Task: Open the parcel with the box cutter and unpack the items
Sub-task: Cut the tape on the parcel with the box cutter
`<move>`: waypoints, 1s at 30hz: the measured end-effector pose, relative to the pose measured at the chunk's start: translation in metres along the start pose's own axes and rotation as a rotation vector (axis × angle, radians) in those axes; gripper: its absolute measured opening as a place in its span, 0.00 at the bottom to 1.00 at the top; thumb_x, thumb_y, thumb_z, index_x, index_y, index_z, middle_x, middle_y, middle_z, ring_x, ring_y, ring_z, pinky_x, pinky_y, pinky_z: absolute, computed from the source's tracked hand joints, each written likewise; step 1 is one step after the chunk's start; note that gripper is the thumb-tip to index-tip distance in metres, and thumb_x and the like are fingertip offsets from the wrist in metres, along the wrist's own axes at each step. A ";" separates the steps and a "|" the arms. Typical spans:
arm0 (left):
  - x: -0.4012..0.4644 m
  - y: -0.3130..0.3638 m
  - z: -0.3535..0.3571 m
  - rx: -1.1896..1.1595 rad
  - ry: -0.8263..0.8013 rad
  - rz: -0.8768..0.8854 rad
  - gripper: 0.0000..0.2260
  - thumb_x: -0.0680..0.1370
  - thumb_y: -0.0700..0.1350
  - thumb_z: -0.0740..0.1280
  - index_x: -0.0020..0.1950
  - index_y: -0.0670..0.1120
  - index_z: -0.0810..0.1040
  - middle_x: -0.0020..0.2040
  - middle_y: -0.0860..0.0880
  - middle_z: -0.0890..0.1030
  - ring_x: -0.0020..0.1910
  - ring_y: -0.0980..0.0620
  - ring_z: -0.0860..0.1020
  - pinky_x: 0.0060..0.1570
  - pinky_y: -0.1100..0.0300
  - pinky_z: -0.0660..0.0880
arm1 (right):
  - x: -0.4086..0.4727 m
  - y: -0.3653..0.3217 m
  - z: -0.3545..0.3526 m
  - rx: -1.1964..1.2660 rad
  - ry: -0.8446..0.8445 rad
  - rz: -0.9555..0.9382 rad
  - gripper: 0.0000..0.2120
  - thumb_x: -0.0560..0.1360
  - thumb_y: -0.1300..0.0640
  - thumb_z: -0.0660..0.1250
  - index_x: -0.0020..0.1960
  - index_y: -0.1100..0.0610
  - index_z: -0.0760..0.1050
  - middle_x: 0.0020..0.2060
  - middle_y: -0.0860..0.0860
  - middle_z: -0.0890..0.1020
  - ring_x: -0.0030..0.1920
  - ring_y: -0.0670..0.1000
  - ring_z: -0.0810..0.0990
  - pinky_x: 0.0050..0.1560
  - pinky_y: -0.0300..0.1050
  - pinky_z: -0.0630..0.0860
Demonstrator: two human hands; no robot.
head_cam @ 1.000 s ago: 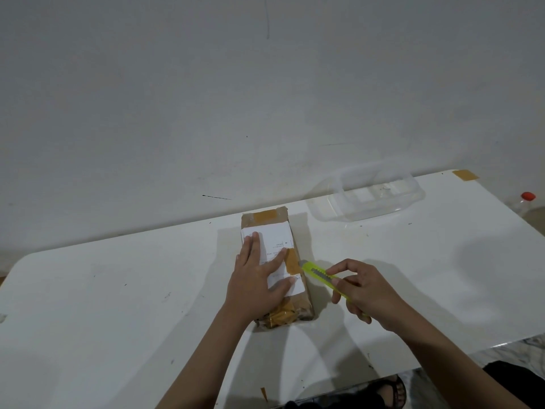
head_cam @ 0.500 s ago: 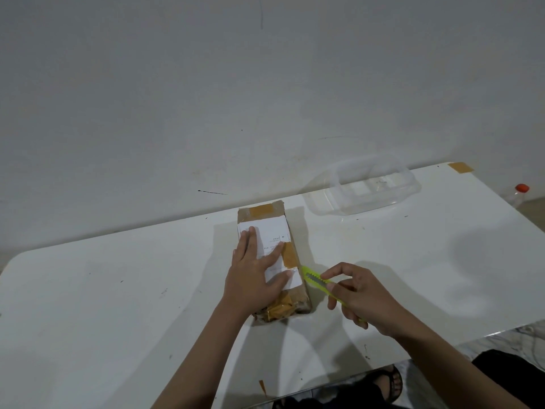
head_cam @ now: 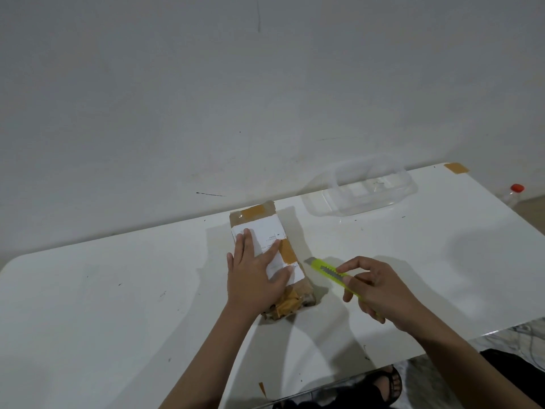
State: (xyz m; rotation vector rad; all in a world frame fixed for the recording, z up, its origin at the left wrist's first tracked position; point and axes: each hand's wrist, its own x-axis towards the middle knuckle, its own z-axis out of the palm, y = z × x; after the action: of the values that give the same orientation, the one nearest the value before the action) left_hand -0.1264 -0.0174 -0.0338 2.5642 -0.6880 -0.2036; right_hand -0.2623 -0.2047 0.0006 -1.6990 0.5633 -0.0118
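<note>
A brown cardboard parcel (head_cam: 259, 224) with a white label and tan tape lies on the white table (head_cam: 118, 290), its crumpled taped end toward me. My left hand (head_cam: 255, 276) lies flat on top of it, fingers spread, pressing it down. My right hand (head_cam: 377, 287) grips a yellow-green box cutter (head_cam: 327, 270) just right of the parcel. The cutter's blade tip points up-left and sits a short gap away from the parcel's right edge.
A clear plastic container (head_cam: 368, 190) stands at the back right of the table, against the wall. A piece of tan tape (head_cam: 456, 167) sticks to the far right corner. A bottle with a red cap (head_cam: 514, 193) stands beyond the table's right edge.
The box cutter's tip was against the parcel's right side; now my right hand has drawn it back to the right, away from the parcel. My left hand stays on the parcel.
</note>
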 end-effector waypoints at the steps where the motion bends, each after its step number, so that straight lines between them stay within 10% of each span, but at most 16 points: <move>1: 0.000 0.006 0.001 -0.026 0.012 -0.037 0.27 0.75 0.64 0.60 0.72 0.62 0.62 0.78 0.45 0.42 0.76 0.49 0.37 0.72 0.45 0.40 | -0.001 0.001 0.001 0.032 0.044 -0.015 0.04 0.77 0.62 0.65 0.49 0.56 0.78 0.30 0.57 0.82 0.19 0.52 0.65 0.19 0.36 0.62; 8: 0.005 0.012 -0.020 -0.161 -0.362 -0.006 0.35 0.74 0.50 0.68 0.76 0.58 0.52 0.74 0.44 0.28 0.70 0.47 0.24 0.69 0.44 0.32 | -0.005 0.007 0.007 0.172 0.176 -0.080 0.06 0.77 0.64 0.64 0.51 0.56 0.78 0.31 0.58 0.82 0.18 0.50 0.66 0.19 0.37 0.64; 12: 0.006 -0.006 -0.037 0.082 -0.592 0.159 0.37 0.75 0.59 0.65 0.75 0.63 0.44 0.72 0.46 0.24 0.69 0.49 0.22 0.69 0.45 0.31 | -0.005 0.010 0.007 0.178 0.177 -0.072 0.06 0.77 0.64 0.64 0.51 0.56 0.78 0.32 0.58 0.83 0.17 0.50 0.66 0.19 0.36 0.63; 22: -0.008 0.031 -0.002 0.214 -0.195 0.026 0.36 0.72 0.71 0.54 0.76 0.58 0.52 0.76 0.37 0.39 0.75 0.41 0.36 0.70 0.40 0.36 | -0.004 0.007 0.002 0.124 0.243 -0.076 0.08 0.77 0.64 0.64 0.50 0.53 0.78 0.32 0.57 0.83 0.19 0.52 0.68 0.21 0.39 0.65; 27: -0.003 0.057 0.025 0.326 -0.027 -0.078 0.38 0.69 0.71 0.48 0.62 0.48 0.78 0.63 0.26 0.71 0.66 0.28 0.67 0.62 0.34 0.61 | -0.013 0.007 -0.001 0.024 0.332 -0.064 0.08 0.77 0.61 0.64 0.49 0.49 0.77 0.32 0.54 0.84 0.20 0.51 0.71 0.20 0.40 0.66; 30: 0.002 0.066 0.026 0.316 -0.016 -0.060 0.41 0.68 0.72 0.46 0.66 0.45 0.74 0.70 0.28 0.63 0.72 0.29 0.57 0.67 0.37 0.50 | -0.016 0.008 0.001 -0.005 0.363 -0.033 0.07 0.77 0.60 0.64 0.48 0.48 0.76 0.32 0.53 0.84 0.20 0.50 0.71 0.20 0.39 0.65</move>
State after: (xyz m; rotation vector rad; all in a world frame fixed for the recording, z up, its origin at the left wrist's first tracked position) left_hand -0.1599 -0.0797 -0.0252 2.8897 -0.6969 -0.1439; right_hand -0.2788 -0.1991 -0.0027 -1.7207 0.8033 -0.3484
